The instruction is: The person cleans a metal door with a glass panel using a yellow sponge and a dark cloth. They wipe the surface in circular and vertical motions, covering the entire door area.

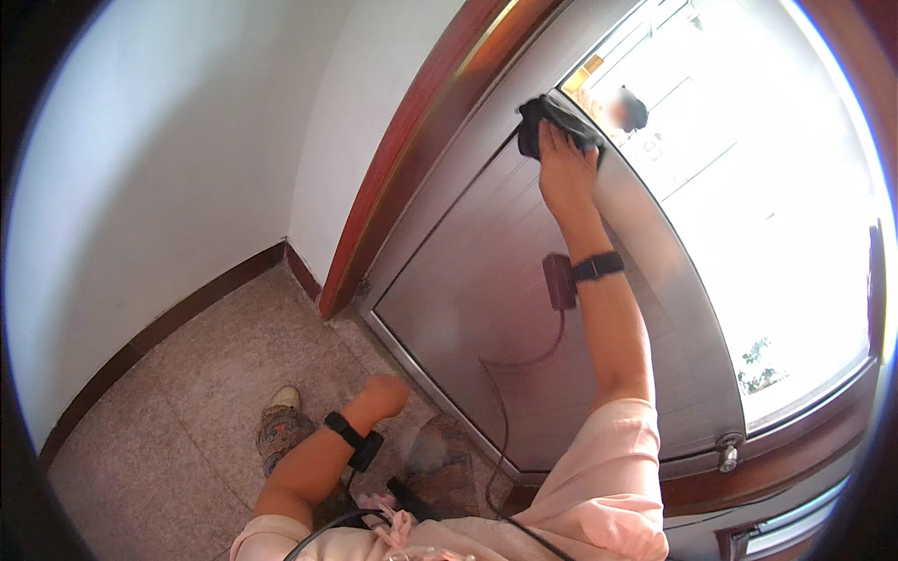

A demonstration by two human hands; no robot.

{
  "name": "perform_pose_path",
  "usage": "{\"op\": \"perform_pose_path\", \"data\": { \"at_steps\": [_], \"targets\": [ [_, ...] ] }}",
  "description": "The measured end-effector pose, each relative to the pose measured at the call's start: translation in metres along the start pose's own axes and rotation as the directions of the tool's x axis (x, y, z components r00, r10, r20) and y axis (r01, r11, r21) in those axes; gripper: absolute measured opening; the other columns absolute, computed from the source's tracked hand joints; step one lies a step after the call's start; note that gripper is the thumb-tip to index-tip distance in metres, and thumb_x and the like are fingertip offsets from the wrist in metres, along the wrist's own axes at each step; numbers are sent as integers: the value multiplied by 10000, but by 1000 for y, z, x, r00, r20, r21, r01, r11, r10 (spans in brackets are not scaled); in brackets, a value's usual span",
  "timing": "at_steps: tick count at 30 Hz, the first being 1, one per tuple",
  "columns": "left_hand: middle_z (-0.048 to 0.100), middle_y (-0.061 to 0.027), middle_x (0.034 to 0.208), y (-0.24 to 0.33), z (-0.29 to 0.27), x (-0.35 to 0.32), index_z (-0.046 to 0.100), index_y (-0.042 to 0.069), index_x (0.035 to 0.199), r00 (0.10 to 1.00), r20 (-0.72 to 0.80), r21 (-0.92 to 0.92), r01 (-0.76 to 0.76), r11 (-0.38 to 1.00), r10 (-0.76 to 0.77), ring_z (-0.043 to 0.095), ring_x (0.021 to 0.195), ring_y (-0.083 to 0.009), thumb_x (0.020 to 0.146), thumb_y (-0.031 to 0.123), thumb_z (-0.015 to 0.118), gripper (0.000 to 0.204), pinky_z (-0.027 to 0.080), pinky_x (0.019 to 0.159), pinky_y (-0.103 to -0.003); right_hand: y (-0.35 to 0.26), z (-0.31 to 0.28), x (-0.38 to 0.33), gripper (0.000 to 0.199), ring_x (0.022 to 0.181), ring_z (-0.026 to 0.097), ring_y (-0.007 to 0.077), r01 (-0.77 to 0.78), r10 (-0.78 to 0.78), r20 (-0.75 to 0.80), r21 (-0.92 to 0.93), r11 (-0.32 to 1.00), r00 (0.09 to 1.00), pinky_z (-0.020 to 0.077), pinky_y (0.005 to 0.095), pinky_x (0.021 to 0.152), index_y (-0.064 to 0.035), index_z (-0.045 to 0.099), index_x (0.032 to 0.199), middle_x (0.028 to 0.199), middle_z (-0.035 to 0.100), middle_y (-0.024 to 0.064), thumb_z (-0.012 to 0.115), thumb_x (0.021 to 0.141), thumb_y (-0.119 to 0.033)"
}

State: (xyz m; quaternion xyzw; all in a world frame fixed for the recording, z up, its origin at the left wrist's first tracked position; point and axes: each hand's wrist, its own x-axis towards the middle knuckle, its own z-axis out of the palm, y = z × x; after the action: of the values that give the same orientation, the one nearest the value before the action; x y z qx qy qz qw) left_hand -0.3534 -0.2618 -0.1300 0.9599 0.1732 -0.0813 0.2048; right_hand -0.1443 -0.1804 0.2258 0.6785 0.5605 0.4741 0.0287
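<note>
Fingers stretched upward, my right hand (566, 178) presses a black cloth (538, 126) against a metal door (468, 299). The cloth is bunched under the fingers, at the border between the door's lower panel and its bright glass pane (730, 206). My left hand (382, 397) hangs low over the floor, apart from the door. Its fingers look curled in, and nothing shows in them. Each wrist wears a black strap; a small dark box (559, 280) sits beside the right one, with a cable running down from it.
A red-brown door frame (393, 178) borders the door, beside a white wall (187, 159) with a dark baseboard (159, 341). A round knob (728, 453) sits on the door's lower right. Speckled tiles (187, 421) cover the floor. A person (629, 110) shows in the glass.
</note>
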Motion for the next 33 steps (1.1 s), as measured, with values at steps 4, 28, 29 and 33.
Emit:
{"op": "perform_pose_path", "data": {
  "at_steps": [4, 28, 29, 33],
  "targets": [
    [599, -126, 951, 12, -24, -15, 604, 44, 897, 1000, -2, -54, 17, 998, -17, 583, 864, -279, 763, 90, 489, 183, 477, 670, -384, -7, 6, 15, 437, 1083, 461, 217, -17, 17, -65, 0, 1000, 998, 303, 406, 890, -75, 434, 1187, 1181, 484, 78, 401, 753, -35],
    [606, -143, 832, -9, -16, -17, 585, 64, 856, 994, -108, -37, 15, 999, -19, 588, 781, -320, 739, 164, 476, 188, 478, 622, -419, 14, -5, -47, 475, 1052, 479, 231, -27, 28, 7, -88, 996, 1000, 278, 448, 890, -76, 397, 1224, 1166, 503, 62, 408, 750, -43],
    [606, -142, 836, -11, -10, -16, 587, 65, 854, 991, -133, -35, 19, 999, -24, 588, 783, -319, 738, 167, 479, 188, 478, 620, -420, 11, -3, -40, 439, 992, 507, 250, -4, 1, -70, -45, 999, 998, 300, 434, 867, -77, 421, 1199, 1121, 525, 74, 400, 762, -55],
    [606, -137, 834, -10, 1, -11, 588, 69, 847, 999, -48, -34, 5, 999, -7, 590, 776, -316, 736, 183, 488, 188, 478, 616, -422, -5, 15, 6, 330, 813, 576, 284, 69, -69, -187, -9, 998, 980, 357, 396, 776, -72, 493, 1097, 999, 577, 102, 392, 784, -88]
  ]
}}
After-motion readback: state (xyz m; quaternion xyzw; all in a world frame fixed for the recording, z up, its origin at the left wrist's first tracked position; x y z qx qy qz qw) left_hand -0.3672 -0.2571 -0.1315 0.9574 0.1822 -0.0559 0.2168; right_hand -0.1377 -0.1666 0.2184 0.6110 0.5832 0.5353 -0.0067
